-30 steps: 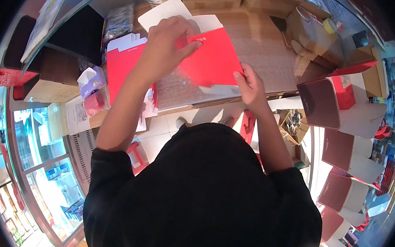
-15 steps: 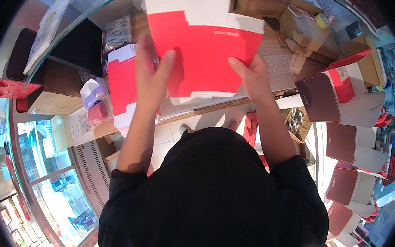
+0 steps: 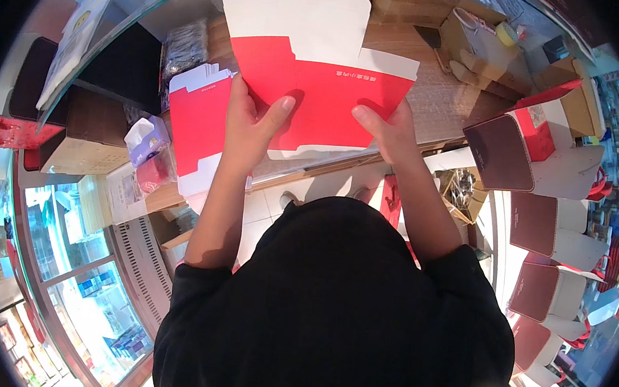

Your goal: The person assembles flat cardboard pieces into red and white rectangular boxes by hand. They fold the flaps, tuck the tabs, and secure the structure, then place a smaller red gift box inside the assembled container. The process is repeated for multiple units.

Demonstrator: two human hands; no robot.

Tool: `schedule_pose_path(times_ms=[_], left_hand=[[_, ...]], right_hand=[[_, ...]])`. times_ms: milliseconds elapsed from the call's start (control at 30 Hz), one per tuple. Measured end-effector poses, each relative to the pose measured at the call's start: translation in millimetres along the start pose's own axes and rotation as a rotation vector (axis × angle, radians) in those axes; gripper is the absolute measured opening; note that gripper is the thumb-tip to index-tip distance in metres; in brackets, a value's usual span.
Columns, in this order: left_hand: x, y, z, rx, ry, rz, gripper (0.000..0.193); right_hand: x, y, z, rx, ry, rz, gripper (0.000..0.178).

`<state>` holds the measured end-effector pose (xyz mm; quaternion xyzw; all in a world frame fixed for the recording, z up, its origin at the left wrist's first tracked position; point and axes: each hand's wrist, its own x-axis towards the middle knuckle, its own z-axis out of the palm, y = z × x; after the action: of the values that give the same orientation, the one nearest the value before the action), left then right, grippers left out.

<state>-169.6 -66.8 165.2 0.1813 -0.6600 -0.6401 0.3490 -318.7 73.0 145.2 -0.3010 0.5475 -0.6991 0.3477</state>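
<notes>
Between my hands is a flat red cardboard box blank [image 3: 324,104] with white flaps along its far and near edges. My left hand [image 3: 255,127] grips its left side, thumb lying on the red face and fingers behind. On the right edge my right hand [image 3: 393,131] holds it the same way, its fingers mostly hidden under the card. To the left of my left hand lies a stack of similar red and white box blanks [image 3: 197,123] on the wooden table [image 3: 443,109].
A purple tissue pack [image 3: 148,141] sits at the table's left end. Open cardboard boxes [image 3: 474,43] stand at the back right, one with yellow tape [image 3: 506,34]. Several brown and white gift boxes [image 3: 498,154] line the right side. A glass panel edge [image 3: 129,41] rises at far left.
The held box blank has come slightly nearer to me, its far white flap now fully in view. My left hand has shifted right and closed on its left edge.
</notes>
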Motion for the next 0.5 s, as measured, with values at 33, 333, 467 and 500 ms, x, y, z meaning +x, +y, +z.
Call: schedule_pose_path(times_ms=[33, 333, 467, 500], left_hand=[[0.6, -0.1, 0.0, 0.005, -0.004, 0.003, 0.062], [10.0, 37.5, 21.3, 1.103, 0.098, 0.724, 0.06], [19.1, 44.4, 22.5, 1.011, -0.019, 0.657, 0.049], [20.9, 45.9, 22.5, 0.988, -0.038, 0.649, 0.048]], right_hand=[[0.6, 0.5, -0.5, 0.003, 0.001, -0.016, 0.045], [-7.3, -9.1, 5.6, -0.133, -0.001, -0.019, 0.025], [-12.0, -18.5, 2.8, -0.309, -0.048, -0.025, 0.028], [-12.3, -19.0, 1.7, -0.34, -0.06, -0.037, 0.029]])
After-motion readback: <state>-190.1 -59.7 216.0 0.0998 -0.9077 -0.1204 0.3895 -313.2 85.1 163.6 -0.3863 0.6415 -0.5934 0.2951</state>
